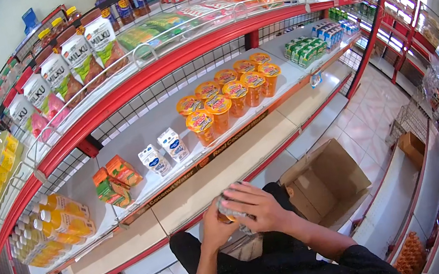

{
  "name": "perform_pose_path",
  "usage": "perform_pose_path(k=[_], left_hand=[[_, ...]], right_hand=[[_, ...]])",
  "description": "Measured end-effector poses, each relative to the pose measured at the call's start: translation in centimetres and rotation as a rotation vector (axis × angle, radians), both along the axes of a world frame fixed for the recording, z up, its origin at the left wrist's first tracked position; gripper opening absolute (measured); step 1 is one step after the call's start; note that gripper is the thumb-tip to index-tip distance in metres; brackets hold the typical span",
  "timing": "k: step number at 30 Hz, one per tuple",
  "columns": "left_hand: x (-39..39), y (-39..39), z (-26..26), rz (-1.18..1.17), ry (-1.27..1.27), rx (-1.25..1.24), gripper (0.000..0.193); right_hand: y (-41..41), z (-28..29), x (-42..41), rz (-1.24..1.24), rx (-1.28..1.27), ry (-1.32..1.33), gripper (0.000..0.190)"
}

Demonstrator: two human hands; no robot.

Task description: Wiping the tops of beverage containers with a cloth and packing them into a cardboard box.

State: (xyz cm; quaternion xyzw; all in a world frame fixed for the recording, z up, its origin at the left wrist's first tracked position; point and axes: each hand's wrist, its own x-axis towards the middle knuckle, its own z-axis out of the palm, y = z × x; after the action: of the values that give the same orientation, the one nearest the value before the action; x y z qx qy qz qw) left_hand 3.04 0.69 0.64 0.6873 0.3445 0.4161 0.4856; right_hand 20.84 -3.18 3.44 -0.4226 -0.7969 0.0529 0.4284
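My left hand point(216, 229) is closed around an orange jelly drink cup point(227, 218), mostly hidden by the fingers. Over the cup's top lies my right hand point(260, 208), with a crumpled grey cloth point(235, 206) pressed between palm and cup. On the shelf in front, rows of orange jelly cups with printed lids point(218, 104) stand upright. Two small white cartons point(154, 161) are to their left, and beyond these are orange-and-green juice cartons point(113, 189).
An open cardboard box point(327, 184) stands on the floor at my right. Bottled orange drinks point(63, 219) fill the shelf's left end; green cartons point(305, 50) stand toward its right. The red edge of the upper shelf point(172, 60) runs above the cups. A wire basket point(411, 122) is farther right.
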Motion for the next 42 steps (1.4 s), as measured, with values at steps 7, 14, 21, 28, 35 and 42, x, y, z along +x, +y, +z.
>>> perform_pose_path(k=[7,14,21,28,35,42], left_hand=[[-1.3,1.0,0.5,0.016,-0.162,-0.108,0.059],[-1.9,1.2,0.2,-0.021,-0.2,-0.126,0.057],[-3.1,1.1,1.3,-0.07,-0.018,0.032,0.059],[-3.2,1.9,1.5,-0.005,-0.13,-0.05,0.066],[-3.5,0.7,1.5,-0.049,0.04,-0.009,0.062],[-2.8,0.5,-0.3,0.078,-0.225,-0.181,0.067]], right_hand=[[-1.1,0.6,-1.3,0.084,0.043,-0.106,0.05],[0.8,1.1,-1.2,0.05,0.003,-0.035,0.047],[0.9,2.2,-1.4,0.157,0.094,-0.191,0.048],[-0.1,2.5,-1.8,0.067,0.021,-0.141,0.047],[1.3,3.7,-1.4,0.119,-0.02,-0.073,0.043],[-0.5,4.8,-3.4,-0.055,-0.228,-0.138,0.07]])
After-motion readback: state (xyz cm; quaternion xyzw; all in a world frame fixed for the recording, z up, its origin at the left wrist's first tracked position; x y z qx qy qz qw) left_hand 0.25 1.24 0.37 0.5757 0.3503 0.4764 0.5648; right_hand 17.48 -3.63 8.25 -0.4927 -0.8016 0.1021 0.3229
